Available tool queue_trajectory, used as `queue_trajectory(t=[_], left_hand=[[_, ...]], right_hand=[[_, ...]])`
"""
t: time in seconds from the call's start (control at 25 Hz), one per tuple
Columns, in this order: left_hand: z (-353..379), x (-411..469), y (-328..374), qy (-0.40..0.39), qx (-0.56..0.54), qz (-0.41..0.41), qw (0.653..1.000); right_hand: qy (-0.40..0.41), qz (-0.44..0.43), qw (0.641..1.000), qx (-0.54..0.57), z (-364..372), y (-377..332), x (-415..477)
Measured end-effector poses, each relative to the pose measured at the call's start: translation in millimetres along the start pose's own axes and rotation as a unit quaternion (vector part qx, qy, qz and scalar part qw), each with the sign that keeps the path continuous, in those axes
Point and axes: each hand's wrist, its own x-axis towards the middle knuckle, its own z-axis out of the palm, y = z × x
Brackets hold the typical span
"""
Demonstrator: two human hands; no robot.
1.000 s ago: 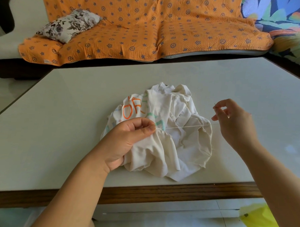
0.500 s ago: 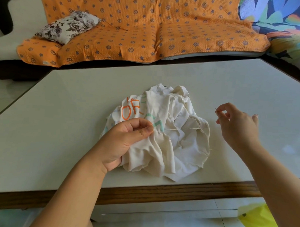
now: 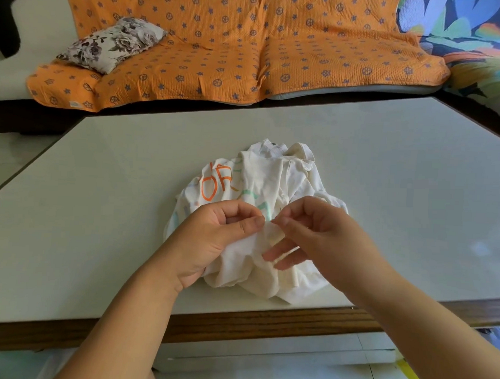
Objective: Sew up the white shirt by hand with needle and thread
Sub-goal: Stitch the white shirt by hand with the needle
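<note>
Pale wood-edged table (image 3: 100, 212) before an orange-covered sofa (image 3: 248, 47) with floral cushion (image 3: 112, 44), perhaps tiled floor (image 3: 6, 158).

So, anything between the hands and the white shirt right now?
Nothing visible. The left hand pinches a fold of the white shirt on the table; the right hand closes thumb and forefinger right beside that pinch, against the cloth. Whatever it holds is too fine to make out.

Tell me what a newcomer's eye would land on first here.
The crumpled white shirt sits in the middle of the pale table, with both hands meeting over it: the left hand pinches a fold, the right hand pinches something too small to see beside it. Behind, a bright orange blanket covers the sofa, a flowered cushion at its left end.
</note>
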Motion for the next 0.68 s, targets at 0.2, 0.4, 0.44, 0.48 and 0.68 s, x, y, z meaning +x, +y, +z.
queue_trajectory(t=[0.2,0.4,0.44,0.48,0.68], left_hand=[[-5.5,-0.6,3.0,0.003,0.014,-0.017,1.0],[-6.8,-0.8,4.2,0.002,0.091,-0.013,0.996],[-6.5,-0.8,4.3,0.002,0.103,-0.014,0.995],[-6.3,-0.7,4.3,0.003,0.116,-0.014,0.993],[-2.3,-1.9,4.2,0.01,0.108,0.007,0.994]], right_hand=[[0.053,-0.043,0.998,-0.006,-0.6,7.2,7.1],[0.065,-0.062,0.996,-0.003,-1.4,9.2,9.4],[0.066,-0.064,0.996,-0.004,-1.8,9.7,9.4],[0.067,-0.067,0.995,-0.005,-2.3,10.4,9.4],[0.092,-0.096,0.988,-0.074,-1.5,11.7,3.0]])
